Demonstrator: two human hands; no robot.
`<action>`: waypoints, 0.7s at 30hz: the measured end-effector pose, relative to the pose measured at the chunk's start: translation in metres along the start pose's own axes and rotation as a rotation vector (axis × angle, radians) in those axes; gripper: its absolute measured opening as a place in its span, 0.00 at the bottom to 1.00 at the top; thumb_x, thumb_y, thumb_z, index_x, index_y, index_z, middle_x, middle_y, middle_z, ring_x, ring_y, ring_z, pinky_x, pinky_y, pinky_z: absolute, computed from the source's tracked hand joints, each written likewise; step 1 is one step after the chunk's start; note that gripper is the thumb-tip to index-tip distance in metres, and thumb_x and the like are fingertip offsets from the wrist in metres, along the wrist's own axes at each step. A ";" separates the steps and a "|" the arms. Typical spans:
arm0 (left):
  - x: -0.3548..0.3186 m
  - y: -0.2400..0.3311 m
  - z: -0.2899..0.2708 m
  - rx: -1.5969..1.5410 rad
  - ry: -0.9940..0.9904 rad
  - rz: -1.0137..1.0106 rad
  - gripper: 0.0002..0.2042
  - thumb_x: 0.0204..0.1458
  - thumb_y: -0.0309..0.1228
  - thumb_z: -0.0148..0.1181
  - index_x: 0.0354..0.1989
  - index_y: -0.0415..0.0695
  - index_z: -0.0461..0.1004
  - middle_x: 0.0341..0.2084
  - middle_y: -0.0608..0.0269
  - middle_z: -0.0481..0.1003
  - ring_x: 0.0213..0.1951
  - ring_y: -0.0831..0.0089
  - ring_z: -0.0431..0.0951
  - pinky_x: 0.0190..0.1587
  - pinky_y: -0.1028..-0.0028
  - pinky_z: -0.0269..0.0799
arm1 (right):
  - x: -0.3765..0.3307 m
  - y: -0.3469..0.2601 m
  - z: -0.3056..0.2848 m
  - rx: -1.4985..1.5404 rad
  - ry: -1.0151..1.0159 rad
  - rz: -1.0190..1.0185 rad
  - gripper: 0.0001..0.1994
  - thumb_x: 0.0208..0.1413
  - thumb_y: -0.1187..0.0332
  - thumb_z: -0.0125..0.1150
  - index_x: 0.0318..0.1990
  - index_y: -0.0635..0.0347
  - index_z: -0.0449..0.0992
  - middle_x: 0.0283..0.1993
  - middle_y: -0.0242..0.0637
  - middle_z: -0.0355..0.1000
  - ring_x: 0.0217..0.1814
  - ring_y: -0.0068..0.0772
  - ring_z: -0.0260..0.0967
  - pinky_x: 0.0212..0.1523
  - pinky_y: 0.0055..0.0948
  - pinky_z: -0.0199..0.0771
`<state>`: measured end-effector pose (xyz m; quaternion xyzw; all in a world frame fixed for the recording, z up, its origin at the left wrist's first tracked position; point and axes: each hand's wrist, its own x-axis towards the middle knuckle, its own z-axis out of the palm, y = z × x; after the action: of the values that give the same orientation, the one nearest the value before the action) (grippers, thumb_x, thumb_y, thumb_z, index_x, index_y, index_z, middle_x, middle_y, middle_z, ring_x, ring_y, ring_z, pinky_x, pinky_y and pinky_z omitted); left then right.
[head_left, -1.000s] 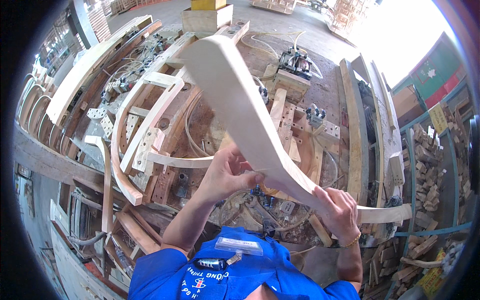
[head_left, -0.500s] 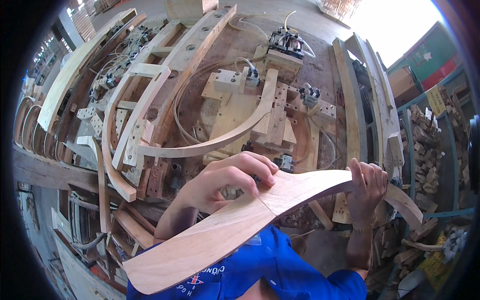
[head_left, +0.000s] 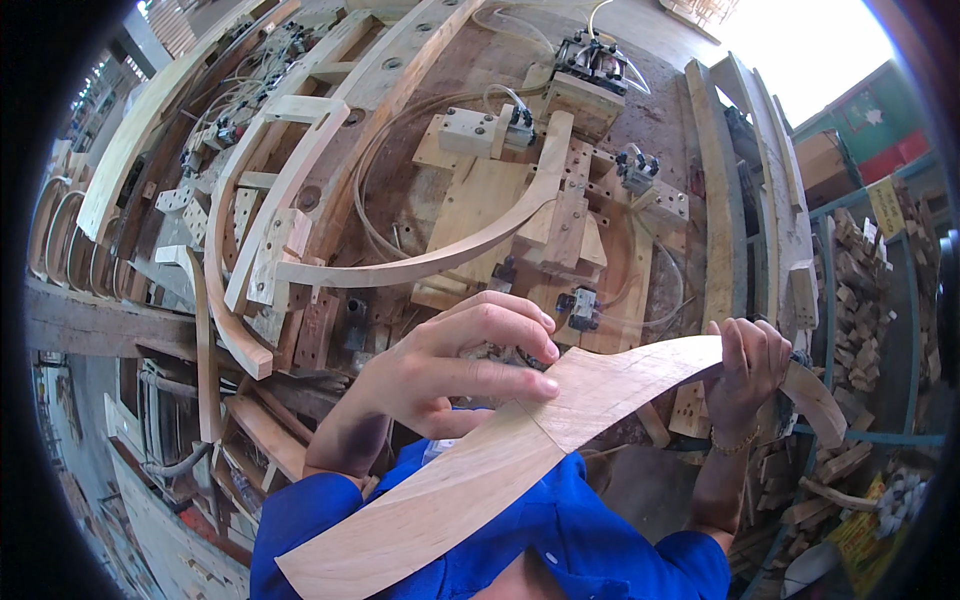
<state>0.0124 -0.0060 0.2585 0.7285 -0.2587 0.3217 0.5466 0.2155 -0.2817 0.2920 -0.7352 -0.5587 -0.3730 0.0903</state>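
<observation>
A broad, pale curved wooden piece point(head_left: 430, 510) slants across in front of my chest, its wide end at the lower left. A thin joint line crosses it near the middle, where two parts meet. My right hand point(head_left: 748, 365) wraps round its narrower far right end. My left hand point(head_left: 455, 365) lies over the upper edge near the joint line, fingers apart and fingertips on or just above the wood. Its thumb is partly hidden by the board.
Beyond my hands, a workbench carries a wooden jig point(head_left: 565, 225) with pneumatic clamps point(head_left: 590, 65) and thin hoses. A long curved wooden part point(head_left: 430, 265) rests across it. Frame parts point(head_left: 285, 200) stand at the left. Racks of wood offcuts point(head_left: 860, 300) fill the right side.
The wooden piece has shifted slightly right, along with my right hand. My left fingers have straightened from a more curled pose, near the joint line. The bench sits slightly differently in view.
</observation>
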 end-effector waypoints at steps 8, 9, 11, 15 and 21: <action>-0.004 -0.009 0.008 -0.096 0.146 0.041 0.18 0.48 0.33 0.69 0.47 0.44 0.76 0.46 0.52 0.73 0.50 0.53 0.75 0.53 0.59 0.71 | -0.003 0.000 0.006 0.049 -0.031 0.015 0.22 0.52 0.70 0.59 0.56 0.39 0.73 0.35 0.29 0.69 0.39 0.36 0.69 0.41 0.36 0.64; -0.005 -0.010 0.007 -0.086 0.131 0.035 0.17 0.47 0.32 0.70 0.46 0.44 0.76 0.46 0.52 0.73 0.50 0.54 0.75 0.53 0.59 0.71 | -0.003 0.000 0.007 0.063 -0.042 0.023 0.23 0.51 0.71 0.59 0.56 0.39 0.73 0.34 0.29 0.69 0.38 0.35 0.69 0.40 0.36 0.64; -0.007 -0.011 0.004 -0.067 0.099 0.031 0.16 0.46 0.32 0.71 0.44 0.43 0.77 0.46 0.52 0.73 0.50 0.54 0.75 0.53 0.59 0.72 | -0.004 -0.002 0.010 0.085 -0.059 0.031 0.24 0.49 0.72 0.59 0.55 0.40 0.74 0.34 0.29 0.69 0.38 0.34 0.69 0.39 0.35 0.64; -0.010 -0.013 0.001 -0.036 0.098 -0.019 0.17 0.45 0.34 0.72 0.42 0.43 0.78 0.46 0.53 0.73 0.51 0.56 0.75 0.53 0.59 0.71 | -0.007 -0.006 0.015 0.125 -0.137 0.057 0.27 0.46 0.74 0.60 0.56 0.40 0.75 0.32 0.27 0.69 0.36 0.32 0.68 0.38 0.34 0.63; -0.015 -0.016 0.002 -0.025 0.101 -0.082 0.18 0.45 0.36 0.71 0.43 0.40 0.78 0.45 0.53 0.73 0.51 0.58 0.74 0.54 0.61 0.70 | -0.012 -0.011 0.018 0.173 -0.223 0.095 0.30 0.44 0.77 0.60 0.58 0.42 0.74 0.30 0.26 0.69 0.35 0.30 0.68 0.37 0.33 0.63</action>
<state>0.0151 -0.0032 0.2367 0.7145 -0.2044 0.3321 0.5808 0.2132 -0.2771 0.2682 -0.7873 -0.5599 -0.2346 0.1080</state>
